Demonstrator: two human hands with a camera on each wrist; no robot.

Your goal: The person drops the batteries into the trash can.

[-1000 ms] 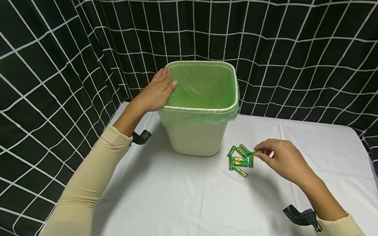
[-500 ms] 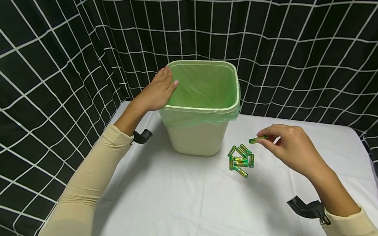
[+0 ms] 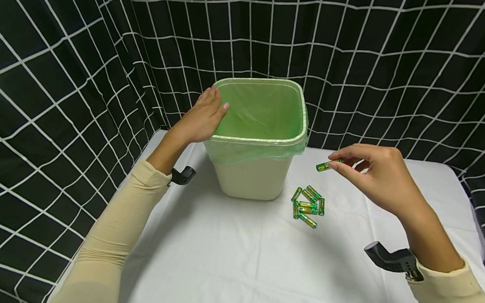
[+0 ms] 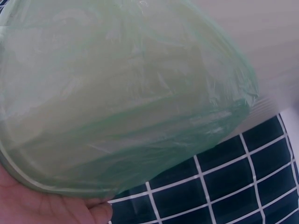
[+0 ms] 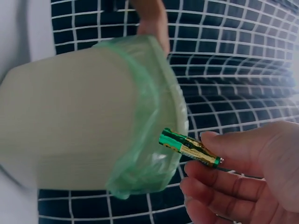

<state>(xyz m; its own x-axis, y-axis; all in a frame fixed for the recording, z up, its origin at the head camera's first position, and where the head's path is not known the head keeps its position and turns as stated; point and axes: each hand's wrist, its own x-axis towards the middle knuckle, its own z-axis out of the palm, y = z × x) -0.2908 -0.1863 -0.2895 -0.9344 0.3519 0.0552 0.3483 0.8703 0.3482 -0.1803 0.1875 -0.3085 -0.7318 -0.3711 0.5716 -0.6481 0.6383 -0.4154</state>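
Observation:
My left hand (image 3: 205,117) rests on the left rim of a white trash bin (image 3: 253,177), its fingers fairly straight. A green plastic bag (image 3: 265,111) lines the bin and folds over its rim. In the left wrist view, part of that hand (image 4: 51,205) shows beneath the bag-covered rim. My right hand (image 3: 377,174) pinches a green and gold battery (image 3: 323,166) between thumb and fingers, above the table and right of the bin. The right wrist view shows this battery (image 5: 189,147) tilted, with one end free. Several similar batteries (image 3: 308,210) lie in a loose group below it.
A white cloth (image 3: 237,256) covers the table under the bin. Black fabric with a white grid (image 3: 354,61) hangs behind and along the left. Each wrist wears a black band, such as the right one (image 3: 393,260).
My right hand has lifted one battery off the group and carried it up and away from the others. The left hand keeps its place on the bin's rim.

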